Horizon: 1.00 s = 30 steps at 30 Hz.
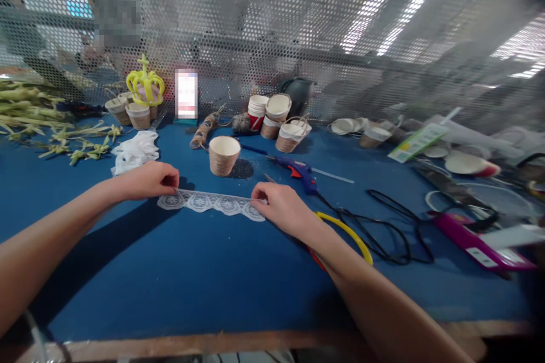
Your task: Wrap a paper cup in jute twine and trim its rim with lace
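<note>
A strip of white lace trim (217, 203) stretches between my two hands, just above the blue table. Its left end is pinched by my left hand (153, 180), and my right hand (279, 206) pinches the other end. The lace has a scalloped lower edge that hangs toward me. Beyond it stands a paper cup wrapped in brown twine (224, 157), upright and touched by neither hand. A blue glue gun (298, 171) lies to the right of the cup, close to my right hand. Bunched white lace (136, 152) rests behind my left hand.
Several twine-wrapped cups (293, 133) stand along the back, near a dark kettle (298, 93) and a lit phone (186, 94). Green plant strands (29, 105) cover the far left. Black cable (392, 232) and a magenta power strip (481, 241) lie right. A perforated metal screen (238, 22) rises behind.
</note>
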Motion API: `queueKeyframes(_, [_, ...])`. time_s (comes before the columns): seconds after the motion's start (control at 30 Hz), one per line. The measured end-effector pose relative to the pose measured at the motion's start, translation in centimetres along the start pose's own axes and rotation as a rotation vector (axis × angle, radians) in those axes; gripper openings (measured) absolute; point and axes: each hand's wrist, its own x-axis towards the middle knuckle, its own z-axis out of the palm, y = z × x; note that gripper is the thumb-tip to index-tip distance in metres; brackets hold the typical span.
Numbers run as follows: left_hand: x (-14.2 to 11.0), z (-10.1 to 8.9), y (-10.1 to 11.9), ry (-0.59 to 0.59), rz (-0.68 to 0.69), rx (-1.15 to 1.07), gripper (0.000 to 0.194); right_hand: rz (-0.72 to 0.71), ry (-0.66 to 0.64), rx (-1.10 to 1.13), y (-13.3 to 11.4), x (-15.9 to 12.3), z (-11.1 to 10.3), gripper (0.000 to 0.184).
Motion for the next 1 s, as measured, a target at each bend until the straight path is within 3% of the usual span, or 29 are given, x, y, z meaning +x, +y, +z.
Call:
queueKeyframes(0.17, [-0.3,-0.4,0.1,-0.036,0.057,0.052,0.015,-0.044,-0.040,-0.080,-0.3,-0.6,-0.5,0.013])
queueKeyframes(0.67, [-0.8,-0.3,0.8,-0.119,0.053,0.079,0.016,-0.172,-0.139,-0.253,-1.2,-1.9,-1.0,0.021])
queueKeyframes(1.0, [-1.2,-0.3,0.6,-0.145,0.021,0.027,0.025,-0.165,-0.143,-0.181,-1.3,-2.3,-1.3,0.022])
